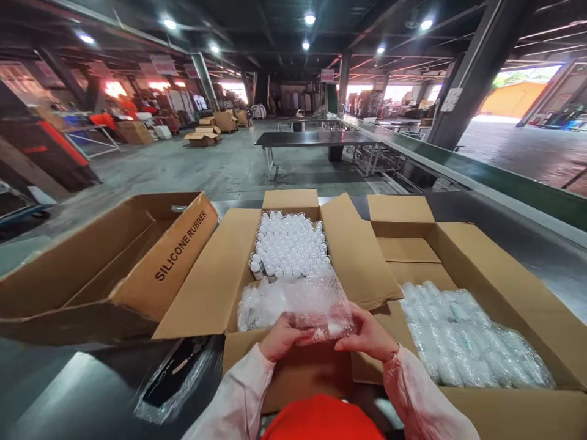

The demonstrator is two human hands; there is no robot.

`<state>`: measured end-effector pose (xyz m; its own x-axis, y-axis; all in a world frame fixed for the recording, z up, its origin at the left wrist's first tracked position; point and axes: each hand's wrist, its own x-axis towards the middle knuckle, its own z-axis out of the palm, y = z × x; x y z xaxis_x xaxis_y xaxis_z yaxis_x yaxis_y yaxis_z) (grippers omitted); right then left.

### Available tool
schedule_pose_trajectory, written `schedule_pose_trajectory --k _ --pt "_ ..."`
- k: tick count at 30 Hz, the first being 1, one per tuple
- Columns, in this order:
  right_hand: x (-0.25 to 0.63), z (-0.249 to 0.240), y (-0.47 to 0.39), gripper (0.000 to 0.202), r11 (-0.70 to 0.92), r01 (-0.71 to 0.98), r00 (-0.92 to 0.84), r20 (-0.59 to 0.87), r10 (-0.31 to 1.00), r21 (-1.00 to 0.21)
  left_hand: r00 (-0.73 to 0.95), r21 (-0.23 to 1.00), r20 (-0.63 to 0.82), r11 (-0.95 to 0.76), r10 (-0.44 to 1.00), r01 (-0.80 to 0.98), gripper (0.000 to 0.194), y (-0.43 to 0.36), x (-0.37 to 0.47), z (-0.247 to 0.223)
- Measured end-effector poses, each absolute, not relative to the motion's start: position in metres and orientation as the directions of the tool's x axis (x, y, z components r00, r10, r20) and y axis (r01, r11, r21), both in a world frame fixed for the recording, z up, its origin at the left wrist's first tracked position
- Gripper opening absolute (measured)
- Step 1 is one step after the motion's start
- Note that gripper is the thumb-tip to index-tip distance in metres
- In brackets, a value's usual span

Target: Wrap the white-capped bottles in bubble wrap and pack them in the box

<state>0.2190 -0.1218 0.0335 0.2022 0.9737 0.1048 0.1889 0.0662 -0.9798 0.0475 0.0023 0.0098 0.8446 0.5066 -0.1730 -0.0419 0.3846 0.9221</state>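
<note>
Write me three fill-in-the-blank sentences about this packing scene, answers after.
1. Both hands, left hand and right hand, hold a sheet of ____ wrap.
2. The left box reads SILICONE ____.
3. The middle box holds small white-capped ____.

Answers: bubble; RUBBER; bottles

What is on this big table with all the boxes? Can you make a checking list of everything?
Surface: dark grey shiny table, mostly covered by boxes.
Job's things: clear bubble-wrap sheet, held over the middle open brown cardboard box of small clear bottles with white caps.
Clutter: open cardboard box printed SILICONE RUBBER on its side; right-hand cardboard box holding bubble-wrapped bundles; loose clear plastic bag.
Grippers: left hand and right hand both grip the bubble wrap.
Cables: nothing seen.
Surroundings: warehouse hall, long green conveyor, distant dark table, stacked cartons.
</note>
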Motion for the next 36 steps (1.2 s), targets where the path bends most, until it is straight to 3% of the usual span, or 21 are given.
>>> schedule_pose_trajectory --k 2,7,10,12,14,16,18,21,23,25,27,29,31,33,34,36 --pt "0.217 0.034 -0.127 0.043 0.056 0.215 0.236 0.107 0.966 -0.975 0.848 0.97 -0.105 0.241 0.519 -0.028 0.025 0.003 0.045 0.006" --pt "0.21 0.017 -0.132 0.05 -0.193 -0.107 0.455 -0.22 0.863 -0.975 0.873 1.0 0.009 -0.002 0.487 -0.009 0.038 0.007 0.034 0.011" --pt "0.215 0.012 -0.133 0.058 -0.089 0.086 0.393 -0.048 0.918 -0.992 0.86 0.998 0.052 -0.057 0.507 -0.027 0.027 0.006 0.035 0.01" --pt "0.22 0.012 -0.136 0.058 0.066 0.278 0.277 0.146 0.95 -0.958 0.833 0.998 0.061 -0.024 0.549 -0.058 0.031 0.006 0.037 0.007" --pt "0.223 0.011 -0.141 0.054 0.126 0.379 0.231 0.226 0.946 -0.917 0.839 0.999 0.049 -0.014 0.542 -0.05 0.035 0.006 0.036 0.003" --pt "0.222 0.008 -0.145 0.05 0.023 0.393 0.309 0.155 0.938 -0.919 0.873 0.998 0.043 -0.055 0.486 -0.019 0.037 0.006 0.034 0.001" --pt "0.22 0.004 -0.148 0.044 -0.19 0.399 0.42 -0.006 0.907 -0.897 0.889 0.988 0.063 -0.151 0.454 0.007 0.036 0.003 0.033 -0.002" --pt "0.217 0.002 -0.155 0.038 -0.414 0.483 0.497 -0.148 0.855 -0.772 0.862 0.971 0.081 -0.234 0.5 0.044 0.023 -0.007 0.035 -0.008" --pt "0.213 0.006 -0.16 0.035 -0.339 0.653 0.413 -0.058 0.909 -0.678 0.845 0.984 0.013 -0.157 0.534 0.084 0.024 -0.017 0.041 -0.014" --pt "0.207 0.01 -0.166 0.049 -0.167 0.787 0.22 0.017 0.975 -0.593 0.842 0.991 -0.1 -0.023 0.53 0.132 0.033 -0.027 0.049 -0.019" --pt "0.203 0.014 -0.173 0.06 -0.069 0.829 0.088 0.007 0.996 -0.556 0.841 0.98 -0.199 0.092 0.504 0.177 0.04 -0.036 0.057 -0.019" --pt "0.209 0.017 -0.183 0.057 -0.065 0.821 0.088 0.013 0.996 -0.567 0.827 0.961 -0.272 0.181 0.491 0.208 0.046 -0.041 0.065 -0.013" --pt "0.234 0.019 -0.196 0.056 -0.09 0.797 0.167 0.075 0.983 -0.597 0.796 0.935 -0.338 0.279 0.501 0.222 0.057 -0.04 0.069 -0.005" --pt "0.278 0.022 -0.214 0.053 -0.218 0.757 0.368 0.126 0.921 -0.617 0.758 0.918 -0.367 0.342 0.539 0.201 0.07 -0.032 0.068 0.004" --pt "0.306 0.023 -0.224 0.05 -0.342 0.721 0.513 0.132 0.848 -0.602 0.73 0.916 -0.373 0.354 0.572 0.19 0.073 -0.026 0.066 0.007" --pt "0.367 0.022 -0.241 0.046 -0.668 0.532 0.826 0.146 0.544 -0.52 0.661 0.916 -0.386 0.351 0.643 0.193 0.072 -0.012 0.06 0.007"
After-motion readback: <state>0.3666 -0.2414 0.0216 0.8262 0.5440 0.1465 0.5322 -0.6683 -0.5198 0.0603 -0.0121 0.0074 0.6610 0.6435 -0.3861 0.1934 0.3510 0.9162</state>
